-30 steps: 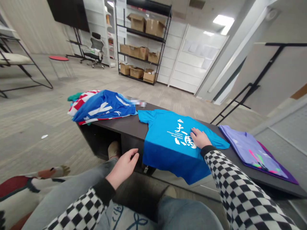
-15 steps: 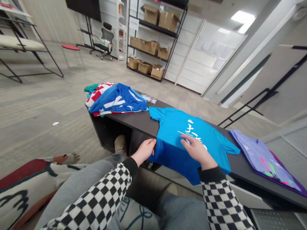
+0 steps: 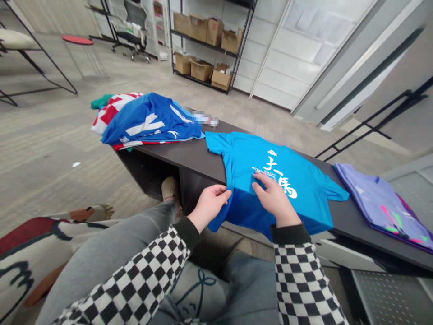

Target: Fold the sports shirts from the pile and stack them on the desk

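A bright blue T-shirt (image 3: 243, 158) with white lettering lies spread across a low dark bench, its lower part hanging over the near edge. My left hand (image 3: 211, 201) is closed in a pinch at the shirt's left side edge, where the cloth bends up into a fold. Over the middle of the shirt, just below the print, my right hand (image 3: 274, 198) rests with its fingers extended and slightly apart, holding nothing. Part of the lettering is covered by its fingers.
Heaped jerseys (image 3: 149, 119) in blue, red and white lie at the bench's left end. A folded lavender shirt (image 3: 379, 198) lies to the right on the dark bench (image 3: 169, 153). Beyond stand a shelf with cardboard boxes (image 3: 202, 70) and a red stool (image 3: 77, 40).
The view has tilted down and closer. My left hand has shifted slightly up along the shirt's left edge, raising a fold there. My right hand stays over the shirt's middle.
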Demonstrator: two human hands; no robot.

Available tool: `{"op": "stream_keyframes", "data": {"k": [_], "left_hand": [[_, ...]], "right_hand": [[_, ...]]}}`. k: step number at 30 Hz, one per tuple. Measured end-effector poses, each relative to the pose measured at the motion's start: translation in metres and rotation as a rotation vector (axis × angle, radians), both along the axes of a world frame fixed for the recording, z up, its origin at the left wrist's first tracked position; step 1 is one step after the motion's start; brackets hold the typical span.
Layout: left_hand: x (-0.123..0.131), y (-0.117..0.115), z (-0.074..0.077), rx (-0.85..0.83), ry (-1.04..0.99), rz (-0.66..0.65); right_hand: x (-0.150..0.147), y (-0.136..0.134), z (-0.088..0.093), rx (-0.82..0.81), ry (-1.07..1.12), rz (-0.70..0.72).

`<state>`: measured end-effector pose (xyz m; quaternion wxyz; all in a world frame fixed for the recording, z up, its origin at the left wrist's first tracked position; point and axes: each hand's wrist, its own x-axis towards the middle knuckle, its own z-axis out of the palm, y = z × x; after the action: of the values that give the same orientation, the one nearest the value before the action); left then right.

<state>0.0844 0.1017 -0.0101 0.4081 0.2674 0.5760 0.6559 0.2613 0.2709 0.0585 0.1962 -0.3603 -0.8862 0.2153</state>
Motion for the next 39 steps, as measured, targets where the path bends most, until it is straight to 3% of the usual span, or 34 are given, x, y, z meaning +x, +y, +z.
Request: {"op": "stream_keyframes", "data": {"k": [3, 7, 11, 16, 19, 24, 32, 35, 39], "left_hand": [[0.002, -0.003, -0.001, -0.01, 0.295, 0.133], [0.006, -0.012, 0.016, 0.044, 0.652, 0.231], [0.018, -0.009, 0.028, 0.096, 0.737, 0.285], [0.03, 0.002, 0.022, 0.173, 0.589, 0.276], [0.027, 0.003, 0.021, 0.215, 0.377, 0.296], [0.011, 0.004, 0.02, 0.203, 0.008, 0.463], [-0.008, 0.006, 0.0, 0.168, -0.11, 0.659], [-0.011, 0.006, -0.002, 0.187, -0.163, 0.653], [-0.015, 0.007, -0.004, 0.134, -0.325, 0.518]], "right_hand": [[0.0, 0.0, 0.001, 0.018, -0.002, 0.001], [-0.001, 0.0, 0.0, 0.027, -0.009, 0.006], [-0.001, -0.001, 0.0, 0.034, -0.01, 0.012], [0.0, -0.002, 0.002, 0.03, -0.007, 0.014], [0.001, -0.002, 0.003, 0.025, -0.014, 0.016], [0.003, -0.001, 0.004, 0.017, -0.032, 0.012], [0.002, -0.003, 0.005, -0.006, -0.007, 0.015], [0.002, -0.004, 0.006, 0.0, -0.011, 0.018], [0.002, -0.004, 0.005, 0.008, -0.014, 0.009]]}}
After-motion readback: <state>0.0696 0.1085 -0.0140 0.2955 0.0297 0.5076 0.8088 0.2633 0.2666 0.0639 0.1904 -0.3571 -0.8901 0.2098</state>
